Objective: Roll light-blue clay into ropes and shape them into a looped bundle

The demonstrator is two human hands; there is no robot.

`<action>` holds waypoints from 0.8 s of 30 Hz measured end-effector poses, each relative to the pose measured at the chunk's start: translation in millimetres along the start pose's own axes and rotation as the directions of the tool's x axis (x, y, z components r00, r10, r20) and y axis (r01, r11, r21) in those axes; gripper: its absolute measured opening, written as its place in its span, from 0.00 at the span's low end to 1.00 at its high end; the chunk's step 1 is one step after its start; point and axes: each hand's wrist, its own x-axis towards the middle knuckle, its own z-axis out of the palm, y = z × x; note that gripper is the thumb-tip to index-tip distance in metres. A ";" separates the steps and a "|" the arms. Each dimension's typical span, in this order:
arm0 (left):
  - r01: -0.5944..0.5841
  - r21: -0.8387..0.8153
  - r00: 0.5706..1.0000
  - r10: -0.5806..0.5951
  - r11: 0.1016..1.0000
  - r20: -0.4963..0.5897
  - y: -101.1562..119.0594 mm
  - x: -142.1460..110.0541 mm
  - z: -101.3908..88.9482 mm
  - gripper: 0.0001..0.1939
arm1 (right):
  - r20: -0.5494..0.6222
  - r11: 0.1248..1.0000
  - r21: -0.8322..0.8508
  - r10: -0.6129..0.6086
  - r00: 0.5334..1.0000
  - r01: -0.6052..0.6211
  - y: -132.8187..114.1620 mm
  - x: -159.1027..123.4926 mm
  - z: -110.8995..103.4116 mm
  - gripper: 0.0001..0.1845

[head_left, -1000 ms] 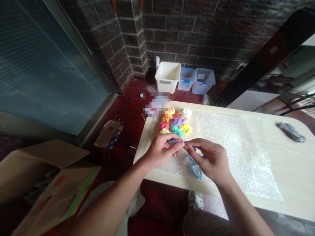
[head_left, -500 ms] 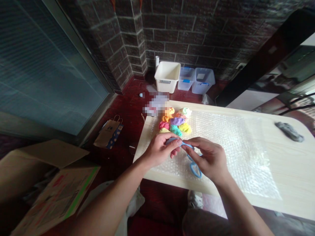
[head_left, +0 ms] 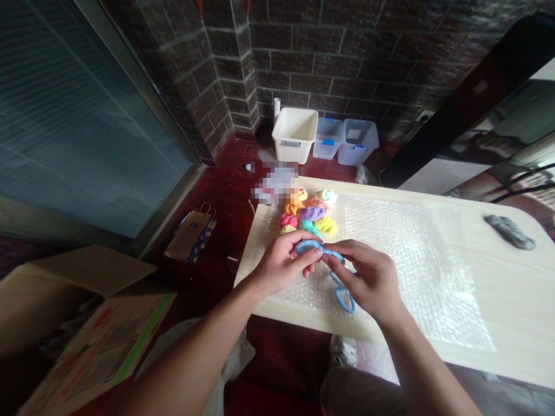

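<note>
Above the near left part of the table, my two hands come together on a soft light blue strip (head_left: 309, 247). My left hand (head_left: 284, 260) pinches it between thumb and fingers. The right-hand end is gripped by the fingertips of my right hand (head_left: 366, 277), which partly cover it. Below the right fingers show blue loops (head_left: 346, 299); whether they join the strip or lie on the bubble wrap, I cannot tell. Just beyond my hands lie several soft, crumpled bundles, among them a purple one (head_left: 313, 214), a yellow one (head_left: 326, 225) and a green one (head_left: 310, 228).
Bubble wrap (head_left: 416, 271) covers much of the pale wooden table (head_left: 511, 289). A grey crumpled lump (head_left: 510, 232) lies at its right end. On the floor stand a cream bin (head_left: 295, 136), clear boxes (head_left: 358, 143), a paper bag (head_left: 191, 234) and an open cardboard box (head_left: 104, 329).
The blue strip has turned a little and bows up more between my fingers, with more of it showing by the left thumb. Both hands stay in nearly the same place.
</note>
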 end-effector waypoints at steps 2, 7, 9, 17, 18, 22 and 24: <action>0.016 0.004 1.000 -0.016 1.000 -0.004 0.3 -0.2 -0.3 0.20 | 0.015 0.994 -0.096 -0.042 0.999 0.043 -3.8 0.8 -1.5 0.09; 0.031 -0.009 0.999 -0.031 0.999 0.009 4.4 -0.2 0.3 0.19 | 0.006 0.984 -0.170 -0.050 0.999 0.050 -8.1 0.6 -1.6 0.06; 0.020 -0.011 1.000 -0.019 1.000 0.016 6.5 -0.5 1.1 0.19 | -0.005 0.989 -0.150 -0.017 1.000 0.016 -8.0 -0.1 -1.1 0.04; 0.027 0.036 1.000 -0.027 0.999 0.007 4.2 -1.7 0.5 0.20 | 0.011 0.989 -0.071 0.130 0.991 -0.129 -9.8 -2.9 -1.1 0.07; 0.031 0.041 0.999 -0.031 0.999 0.005 3.5 -1.7 0.2 0.19 | 0.012 0.989 -0.064 0.131 0.991 -0.130 -10.2 -3.2 -1.0 0.07; 0.046 0.036 0.999 -0.046 0.998 -0.004 3.8 -2.0 0.5 0.19 | 0.018 0.994 -0.039 0.104 0.994 -0.104 -10.3 -3.3 -0.4 0.04; 0.046 0.013 0.999 -0.046 0.999 -0.009 5.5 -2.1 1.2 0.20 | 0.022 0.997 -0.042 0.062 0.998 -0.061 -10.6 -2.2 -0.4 0.05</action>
